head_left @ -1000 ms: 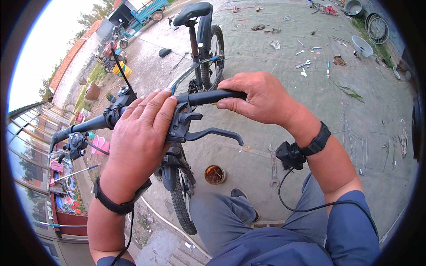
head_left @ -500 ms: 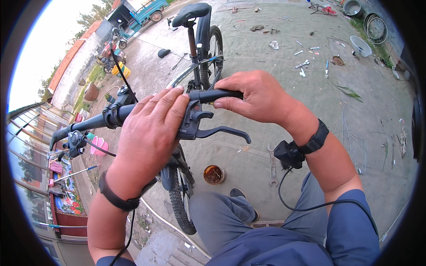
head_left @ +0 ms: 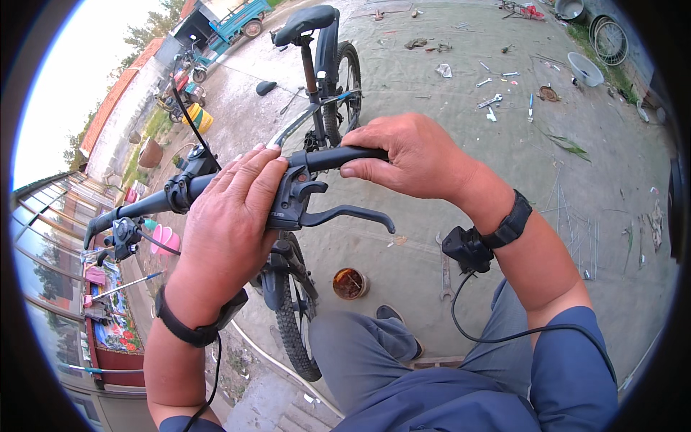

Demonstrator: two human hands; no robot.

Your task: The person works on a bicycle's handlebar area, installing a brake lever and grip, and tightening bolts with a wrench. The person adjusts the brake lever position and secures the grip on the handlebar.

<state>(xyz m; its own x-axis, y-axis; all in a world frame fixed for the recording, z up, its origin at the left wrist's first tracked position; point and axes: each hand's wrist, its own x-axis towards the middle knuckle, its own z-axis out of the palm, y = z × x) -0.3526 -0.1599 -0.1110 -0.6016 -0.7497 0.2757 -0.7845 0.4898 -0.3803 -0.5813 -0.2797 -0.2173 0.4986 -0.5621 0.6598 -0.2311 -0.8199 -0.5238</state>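
A bicycle stands in front of me, its black handlebar [head_left: 151, 201] running across toward my hands. My left hand [head_left: 230, 205] lies over the bar with fingers together, closed around the black brake lever [head_left: 345, 214] body; the thumb is hidden. The lever blade points right, below the bar. My right hand [head_left: 414, 155] is closed on the bare right end of the bar, thumb beneath and fingers above. A short stretch of smooth bar [head_left: 327, 158] shows between the two hands. Farther off are the saddle [head_left: 305, 25] and, below, the front tyre [head_left: 296, 327].
A small tub of brown stuff [head_left: 350, 284] stands by my foot. On the ground cloth lie a large wrench [head_left: 446, 277], smaller wrenches [head_left: 491, 101], thin spokes [head_left: 568, 216] and a loose saddle [head_left: 265, 88]. A white basin [head_left: 585, 70] and wheel rims [head_left: 609, 40] are far right.
My left hand and the brake lever have shifted a little left along the bar, away from its end. My right hand has moved slightly left, still on the bar.
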